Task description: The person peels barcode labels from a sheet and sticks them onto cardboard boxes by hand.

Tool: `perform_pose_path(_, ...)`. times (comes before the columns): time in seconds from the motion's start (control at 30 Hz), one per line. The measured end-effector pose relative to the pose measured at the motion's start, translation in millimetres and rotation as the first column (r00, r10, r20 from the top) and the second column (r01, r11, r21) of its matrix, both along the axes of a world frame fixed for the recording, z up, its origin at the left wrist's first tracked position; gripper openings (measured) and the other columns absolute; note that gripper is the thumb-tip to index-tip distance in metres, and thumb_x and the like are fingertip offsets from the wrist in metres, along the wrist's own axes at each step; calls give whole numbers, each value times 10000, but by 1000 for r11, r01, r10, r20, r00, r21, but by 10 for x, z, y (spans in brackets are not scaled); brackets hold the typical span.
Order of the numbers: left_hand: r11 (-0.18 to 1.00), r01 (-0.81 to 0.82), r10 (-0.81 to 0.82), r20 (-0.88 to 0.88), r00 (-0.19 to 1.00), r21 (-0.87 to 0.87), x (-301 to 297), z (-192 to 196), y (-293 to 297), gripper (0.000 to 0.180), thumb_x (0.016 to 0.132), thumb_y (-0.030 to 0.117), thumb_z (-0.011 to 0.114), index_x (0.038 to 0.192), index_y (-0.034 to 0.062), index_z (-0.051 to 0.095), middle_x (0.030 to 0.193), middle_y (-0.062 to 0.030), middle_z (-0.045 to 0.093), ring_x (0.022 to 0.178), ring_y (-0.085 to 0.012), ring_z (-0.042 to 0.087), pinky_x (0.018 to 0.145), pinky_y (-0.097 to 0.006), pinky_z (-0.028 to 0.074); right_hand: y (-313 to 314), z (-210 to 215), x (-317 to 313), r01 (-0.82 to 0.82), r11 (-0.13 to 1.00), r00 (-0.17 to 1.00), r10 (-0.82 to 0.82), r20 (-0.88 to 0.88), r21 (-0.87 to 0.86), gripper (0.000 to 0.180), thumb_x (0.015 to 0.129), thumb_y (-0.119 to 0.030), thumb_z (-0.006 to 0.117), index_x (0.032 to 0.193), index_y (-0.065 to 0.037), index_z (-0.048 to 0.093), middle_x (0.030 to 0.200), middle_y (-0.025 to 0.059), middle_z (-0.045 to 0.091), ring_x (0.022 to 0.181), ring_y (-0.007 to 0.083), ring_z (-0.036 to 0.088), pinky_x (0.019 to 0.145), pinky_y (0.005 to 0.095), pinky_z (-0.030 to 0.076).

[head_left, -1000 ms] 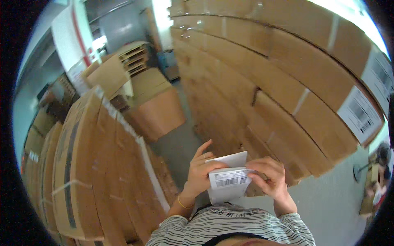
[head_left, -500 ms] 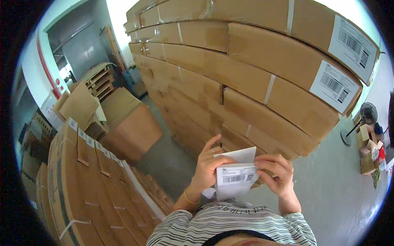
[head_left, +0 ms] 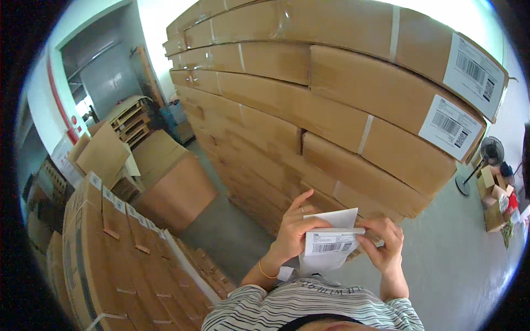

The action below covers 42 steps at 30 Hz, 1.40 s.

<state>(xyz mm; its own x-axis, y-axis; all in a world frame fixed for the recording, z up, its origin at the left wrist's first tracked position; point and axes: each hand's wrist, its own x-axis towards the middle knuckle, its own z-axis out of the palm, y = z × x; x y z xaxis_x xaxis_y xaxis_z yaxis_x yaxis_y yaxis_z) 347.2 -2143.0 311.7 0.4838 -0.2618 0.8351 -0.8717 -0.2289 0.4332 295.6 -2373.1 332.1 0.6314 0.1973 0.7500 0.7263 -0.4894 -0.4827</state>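
A stack of white barcode labels [head_left: 330,254] is held in front of my chest. My left hand [head_left: 292,231] grips its left side, thumb across the top and index finger raised; a ring and a yellow wristband show on this hand. At the stack's upper right corner, the thumb and fingers of my right hand [head_left: 383,241] pinch the edge. Behind the top label a white sheet stands up. Beyond my hands rises a tall stack of brown cartons [head_left: 331,110], with a white barcode label [head_left: 451,127] on the end of one carton.
More labelled cartons [head_left: 110,248] are stacked at the lower left. A large brown box [head_left: 176,187], loose cardboard [head_left: 102,149] and wooden pallets [head_left: 132,118] stand near a doorway. At the right are a black fan [head_left: 491,151] and small boxes [head_left: 495,218] on the grey floor [head_left: 441,259].
Both hands and the label stack have shifted slightly right and down in view. My right hand still pinches the same corner. The carton stack appears a little lower.
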Motion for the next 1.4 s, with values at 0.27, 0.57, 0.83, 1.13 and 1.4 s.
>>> perform_pose_path(0.27,999,22,-22,-27,999,32,73,-21,23,135,710,123,796,835,99,751,686,-35,672,624,-178,574,1139,-502,370,-31,-27,28,-12,1000,1000,12,12,-12,259,744,-51,813,990,-46,733,1010,90,726,817,230,681,679,340,556)
perform_pose_path(0.57,1000,-4,5,-41,999,10,118,-55,1,138,712,152,794,832,94,756,694,-31,694,629,-173,598,1133,-516,366,-48,-6,6,17,1000,1000,-17,-25,-8,318,707,-88,849,1002,-46,735,1067,97,714,839,238,697,680,341,578)
perform_pose_path(0.83,999,-49,49,-35,998,4,102,-23,-38,75,700,117,763,763,78,751,602,-24,627,575,-141,569,1122,-516,395,-67,-27,13,32,997,999,-31,17,-66,329,694,-86,853,1000,-53,740,1071,98,712,853,247,700,679,344,582)
perform_pose_path(1.13,996,-84,83,7,996,12,57,-14,-61,96,701,123,764,789,88,750,619,-22,633,576,-155,568,1128,-525,385,-66,-62,-29,85,996,996,-83,40,-40,244,710,-24,834,931,-74,744,965,76,677,780,221,663,621,328,545)
perform_pose_path(1.4,992,-84,79,60,995,90,115,-25,-66,111,688,122,769,794,99,744,678,-33,684,585,-176,583,1129,-537,384,-101,-31,-86,106,993,994,-107,-31,-43,178,749,-6,789,885,-65,691,968,71,661,843,233,654,711,365,549)
